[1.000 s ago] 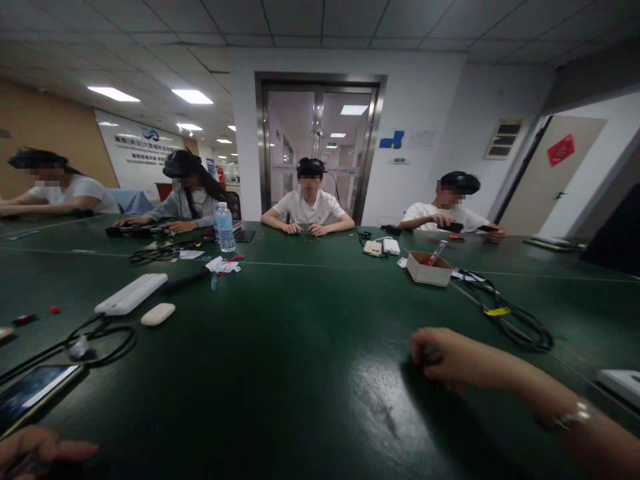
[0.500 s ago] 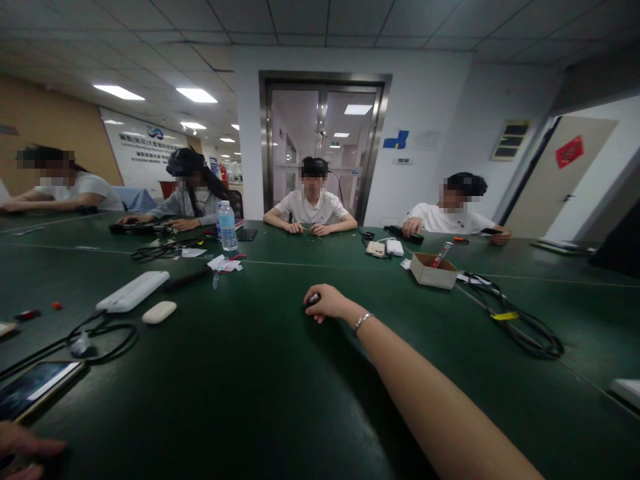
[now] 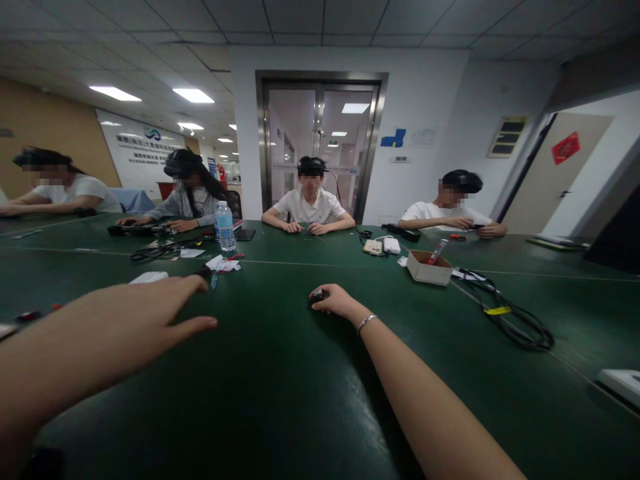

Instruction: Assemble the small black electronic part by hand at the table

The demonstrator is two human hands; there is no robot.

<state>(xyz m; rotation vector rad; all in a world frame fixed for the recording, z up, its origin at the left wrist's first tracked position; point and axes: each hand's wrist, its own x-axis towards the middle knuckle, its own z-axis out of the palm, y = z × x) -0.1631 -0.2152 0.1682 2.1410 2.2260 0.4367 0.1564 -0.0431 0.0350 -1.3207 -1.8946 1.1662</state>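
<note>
Head cam: your left hand [image 3: 150,313] hangs flat over the green table [image 3: 280,400], fingers spread wide, holding nothing. Your right hand [image 3: 336,301] is curled around a small black object [image 3: 317,296] at its fingertips, resting on the tabletop.

A dark green bench [image 3: 300,400] filled the room, and four people sat along its far side, each wearing a dark headset. A clear water bottle [image 3: 225,227] stood upright near the second person from the left, with a black phone [image 3: 245,235] just beside it and scraps of white paper [image 3: 223,265] in front. An open cardboard box [image 3: 429,267] sat to the right of centre, a red-tipped tool leaning in it. A coiled black cable [image 3: 515,320] with a yellow tag lay near the box. Two small white devices [image 3: 383,246] rested near the middle person. Glass double doors [image 3: 320,147] stood behind.
</note>
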